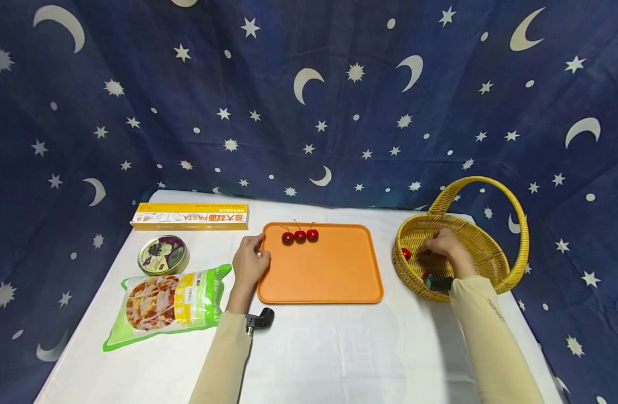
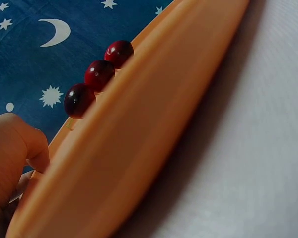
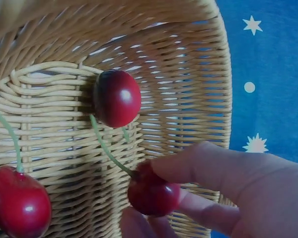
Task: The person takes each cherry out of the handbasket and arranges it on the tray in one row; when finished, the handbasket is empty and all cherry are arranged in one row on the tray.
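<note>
A desk (image 1: 339, 348) under a white cloth carries an orange tray (image 1: 329, 280) at its middle and a wicker basket (image 1: 490, 264) to the right. On the left lie a yellow pasta box (image 1: 190, 216), a round tin (image 1: 163, 255) and a green food bag (image 1: 165, 303).

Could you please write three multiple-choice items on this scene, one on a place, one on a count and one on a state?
1. Where do the cherries on the orange tray lie?
A. near its far edge
B. at its near edge
C. in its middle

2. How many cherries lie on the tray?
A. one
B. three
C. five

3. What is the right hand doing?
A. lying flat on the table
B. gripping the basket handle
C. pinching a cherry in the basket

Answers: 1 A, the row of cherries sits by the far rim. 2 B, the left wrist view shows three in a line. 3 C, the right wrist view shows fingertips closed on a cherry over the wicker.
</note>
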A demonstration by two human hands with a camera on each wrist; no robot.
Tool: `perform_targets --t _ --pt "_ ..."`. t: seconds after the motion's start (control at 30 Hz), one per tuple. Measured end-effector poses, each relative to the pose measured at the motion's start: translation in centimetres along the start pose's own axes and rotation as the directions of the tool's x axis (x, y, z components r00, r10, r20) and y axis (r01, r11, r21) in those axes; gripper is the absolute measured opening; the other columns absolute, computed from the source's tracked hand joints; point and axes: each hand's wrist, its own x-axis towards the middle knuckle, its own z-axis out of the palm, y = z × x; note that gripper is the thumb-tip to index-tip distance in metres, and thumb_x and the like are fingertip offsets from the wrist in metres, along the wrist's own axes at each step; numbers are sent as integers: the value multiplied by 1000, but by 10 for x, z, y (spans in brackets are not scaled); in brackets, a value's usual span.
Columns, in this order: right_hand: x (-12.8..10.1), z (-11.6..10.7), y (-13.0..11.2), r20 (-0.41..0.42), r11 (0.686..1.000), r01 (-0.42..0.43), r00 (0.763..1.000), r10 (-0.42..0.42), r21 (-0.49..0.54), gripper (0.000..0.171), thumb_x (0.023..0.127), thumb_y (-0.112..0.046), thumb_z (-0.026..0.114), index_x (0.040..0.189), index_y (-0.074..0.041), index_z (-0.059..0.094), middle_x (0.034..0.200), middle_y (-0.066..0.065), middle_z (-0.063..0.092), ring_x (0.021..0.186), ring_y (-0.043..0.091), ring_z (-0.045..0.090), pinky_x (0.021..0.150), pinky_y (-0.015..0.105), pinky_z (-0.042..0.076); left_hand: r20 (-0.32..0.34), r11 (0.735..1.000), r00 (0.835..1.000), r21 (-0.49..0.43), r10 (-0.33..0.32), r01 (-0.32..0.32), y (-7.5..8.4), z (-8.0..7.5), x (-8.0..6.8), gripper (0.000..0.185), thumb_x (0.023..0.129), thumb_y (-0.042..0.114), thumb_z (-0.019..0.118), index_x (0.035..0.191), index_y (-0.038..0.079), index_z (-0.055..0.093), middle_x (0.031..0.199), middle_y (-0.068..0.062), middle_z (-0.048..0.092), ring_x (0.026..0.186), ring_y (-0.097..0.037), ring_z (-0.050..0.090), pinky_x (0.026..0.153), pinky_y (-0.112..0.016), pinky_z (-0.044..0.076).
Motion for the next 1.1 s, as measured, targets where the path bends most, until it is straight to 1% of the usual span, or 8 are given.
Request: perform_targets --t 0.17,0.27,0.37,0.47,0.57,0.8,0.93,1.1 --pt "-4 -4 -6 -131 999 49 990 -46 16 18 84 -11 69 68 -9 61 64 -4 60 60 11 56 58 28 48 -6 1000 1000 2 4 -4 1 0 -1 48 76 6 66 124 0 67 99 -16 61 75 -28 56 63 -42 43" --pt "-5 -5 -12 -176 993 60 983 -41 101 20 87 -11 66 71 -6 55 65 -5 58 60 8 57 60 28 52 -8 1000 1000 5 2 -2 1 -1 -1 48 76 6 65 124 0 67 98 -15 61 75 -27 56 63 -42 42" --pt "-7 -5 -17 -199 978 61 980 -21 197 18 90 -13 64 88 2 54 70 -5 58 61 5 60 64 28 55 -9 1000 1000 4 -1 1 1 -2 0 48 76 5 65 124 0 67 98 -15 61 75 -27 56 63 -42 42" --pt "-7 -4 -22 -186 963 60 983 -10 262 34 94 -15 60 115 11 53 77 -5 62 65 4 61 67 26 56 -9 1000 1000 1 -6 6 2 -2 0 48 76 5 65 124 0 67 98 -15 61 76 -27 56 64 -42 43" --pt "-8 -2 -25 -160 956 37 987 10 291 43 96 -18 57 127 11 51 79 -7 63 68 5 62 71 27 56 3 1000 1000 1 -15 15 2 -1 0 48 76 6 65 124 1 67 99 -15 61 77 -27 56 64 -42 43" --pt "-8 2 -24 -152 944 -4 987 57 330 37 94 -23 62 119 4 55 84 -6 61 68 2 61 75 30 55 4 1000 1000 -2 -10 10 3 0 0 48 77 6 65 124 1 67 98 -14 61 76 -26 56 64 -41 43" --pt "-10 7 -23 -151 936 18 988 38 353 40 93 -26 64 120 3 55 88 -5 60 70 2 63 74 27 55 -2 1000 1000 2 -9 9 2 -1 0 48 77 6 65 124 1 67 97 -14 60 75 -26 55 63 -41 42" --pt "-16 14 -20 -143 915 73 990 -17 396 33 93 -25 65 113 0 59 78 -13 63 68 1 63 68 24 54 -2 1000 1000 7 -6 6 2 -1 -1 48 77 6 65 124 1 67 96 -14 60 74 -26 54 62 -41 42"
